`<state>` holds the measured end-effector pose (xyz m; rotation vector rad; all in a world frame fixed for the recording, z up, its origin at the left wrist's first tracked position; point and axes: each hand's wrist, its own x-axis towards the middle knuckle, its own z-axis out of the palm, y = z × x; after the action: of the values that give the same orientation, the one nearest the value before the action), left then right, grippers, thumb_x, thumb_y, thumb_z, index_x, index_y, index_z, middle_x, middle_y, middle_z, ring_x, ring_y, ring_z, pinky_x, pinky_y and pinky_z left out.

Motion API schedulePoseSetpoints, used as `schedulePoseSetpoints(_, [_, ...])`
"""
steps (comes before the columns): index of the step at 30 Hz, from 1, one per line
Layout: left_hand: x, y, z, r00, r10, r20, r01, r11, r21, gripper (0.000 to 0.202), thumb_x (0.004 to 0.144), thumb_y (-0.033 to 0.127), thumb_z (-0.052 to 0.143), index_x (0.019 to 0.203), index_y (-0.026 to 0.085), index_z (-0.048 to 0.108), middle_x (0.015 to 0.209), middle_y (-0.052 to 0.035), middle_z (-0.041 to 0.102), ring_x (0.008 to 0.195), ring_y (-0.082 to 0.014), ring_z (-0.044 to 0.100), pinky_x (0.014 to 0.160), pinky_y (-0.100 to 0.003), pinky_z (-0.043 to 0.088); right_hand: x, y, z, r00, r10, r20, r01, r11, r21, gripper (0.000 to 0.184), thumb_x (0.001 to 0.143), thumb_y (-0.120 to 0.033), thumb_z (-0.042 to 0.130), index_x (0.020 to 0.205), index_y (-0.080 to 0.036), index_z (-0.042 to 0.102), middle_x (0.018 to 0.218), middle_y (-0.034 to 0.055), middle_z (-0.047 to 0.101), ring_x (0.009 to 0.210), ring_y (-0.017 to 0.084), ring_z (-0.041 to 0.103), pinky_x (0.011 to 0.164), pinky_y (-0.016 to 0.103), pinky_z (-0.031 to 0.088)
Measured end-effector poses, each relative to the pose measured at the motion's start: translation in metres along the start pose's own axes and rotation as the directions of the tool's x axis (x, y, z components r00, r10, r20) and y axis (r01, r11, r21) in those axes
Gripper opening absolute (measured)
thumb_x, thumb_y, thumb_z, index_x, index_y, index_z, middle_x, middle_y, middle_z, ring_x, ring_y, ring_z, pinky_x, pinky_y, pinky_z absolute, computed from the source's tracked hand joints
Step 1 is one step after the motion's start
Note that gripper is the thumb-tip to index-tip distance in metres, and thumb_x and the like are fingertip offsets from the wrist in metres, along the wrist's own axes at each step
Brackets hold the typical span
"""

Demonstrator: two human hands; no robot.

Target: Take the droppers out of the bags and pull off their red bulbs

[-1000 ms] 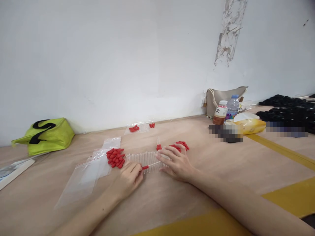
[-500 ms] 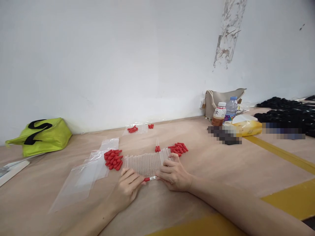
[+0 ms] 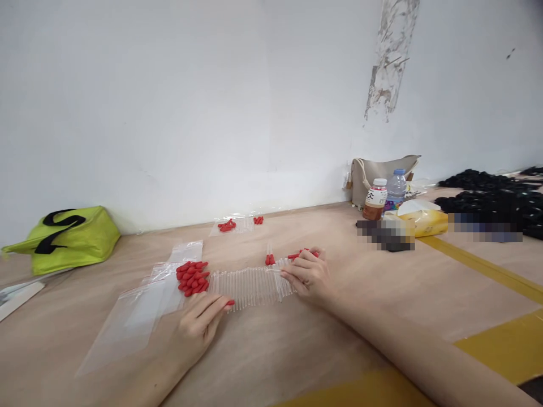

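Observation:
A row of clear plastic tubes (image 3: pixel 250 284) lies side by side on the wooden table (image 3: pixel 297 350). My left hand (image 3: pixel 199 325) rests at the row's near left end, fingers closed on a tube with a red cap (image 3: pixel 230 302). My right hand (image 3: pixel 309 274) sits at the row's right end, its fingers curled on the tubes' edge. A heap of red caps (image 3: pixel 193 277) lies left of the row. More red caps (image 3: pixel 297 255) peek out behind my right hand, and a pair of capped tubes (image 3: pixel 268 258) lies just beyond the row.
Clear zip bags (image 3: pixel 139 308) lie to the left, a further bag with red caps (image 3: pixel 233 225) near the wall. A green bag (image 3: pixel 63 237) sits far left. Bottles (image 3: pixel 375 199), a beige pouch (image 3: pixel 382 172), a yellow tissue pack (image 3: pixel 424 220) and black items (image 3: pixel 496 195) stand at the right.
My left hand drew the red-capped tube back toward the left and nearer to me. My right hand slid from the row's front edge to its right end, covering the red caps there.

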<state>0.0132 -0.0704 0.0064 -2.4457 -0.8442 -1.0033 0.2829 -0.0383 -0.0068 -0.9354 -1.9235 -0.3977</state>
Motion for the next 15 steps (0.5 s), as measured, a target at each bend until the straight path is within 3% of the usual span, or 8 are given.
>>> schedulePoseSetpoints(3, [0.006, -0.003, 0.003, 0.988, -0.148, -0.039, 0.148, 0.989, -0.013, 0.024, 0.085, 0.017, 0.041, 0.103, 0.019, 0.056, 0.092, -0.0060, 0.054, 0.081, -0.0139, 0.055, 0.070, -0.025, 0.045, 0.008, -0.004, 0.004, 0.986, 0.167, -0.014, -0.166, 0.986, 0.017, 0.019, 0.083, -0.029, 0.049, 0.078, -0.024, 0.066, 0.061, -0.0020, 0.061, 0.062, 0.009, 0.048, 0.075, 0.030, 0.022])
schedulePoseSetpoints(6, [0.010, -0.017, 0.002, 0.943, -0.328, -0.047, 0.328, 0.945, -0.006, 0.031, 0.085, 0.024, 0.037, 0.110, 0.017, 0.054, 0.093, -0.0077, 0.051, 0.087, -0.0170, 0.053, 0.075, -0.030, 0.045, 0.013, -0.009, 0.007, 0.966, 0.256, 0.043, -0.256, 0.967, -0.007, 0.018, 0.080, -0.021, 0.048, 0.077, -0.021, 0.065, 0.062, -0.0012, 0.061, 0.062, 0.010, 0.049, 0.072, 0.029, 0.022])
schedulePoseSetpoints(9, [0.014, -0.045, -0.007, 0.864, -0.501, 0.037, 0.502, 0.865, -0.003, 0.033, 0.084, 0.032, 0.038, 0.110, 0.019, 0.054, 0.089, -0.0056, 0.053, 0.080, -0.0168, 0.055, 0.070, -0.029, 0.046, 0.017, -0.011, 0.013, 0.979, 0.172, 0.110, -0.166, 0.984, -0.059, 0.019, 0.078, -0.017, 0.047, 0.079, -0.023, 0.066, 0.064, -0.0004, 0.063, 0.065, 0.011, 0.049, 0.072, 0.030, 0.021])
schedulePoseSetpoints(12, [0.021, -0.080, -0.020, 0.746, -0.656, 0.116, 0.662, 0.749, -0.025, 0.038, 0.077, 0.040, 0.047, 0.109, 0.020, 0.050, 0.082, -0.0020, 0.058, 0.068, -0.0147, 0.056, 0.059, -0.026, 0.046, 0.017, -0.013, 0.021, 0.983, 0.052, 0.173, -0.030, 0.991, -0.128, 0.019, 0.078, -0.018, 0.047, 0.075, -0.022, 0.065, 0.064, 0.0009, 0.063, 0.067, 0.013, 0.048, 0.071, 0.032, 0.020])
schedulePoseSetpoints(15, [0.029, -0.113, -0.030, 0.712, -0.686, 0.151, 0.695, 0.719, -0.007, 0.041, 0.070, 0.046, 0.052, 0.101, 0.020, 0.051, 0.078, -0.0009, 0.059, 0.062, -0.0136, 0.055, 0.056, -0.025, 0.044, 0.016, -0.017, 0.027, 0.969, -0.014, 0.245, 0.063, 0.979, -0.194, 0.018, 0.077, -0.018, 0.048, 0.065, -0.018, 0.061, 0.063, 0.0024, 0.061, 0.069, 0.014, 0.046, 0.072, 0.034, 0.019])
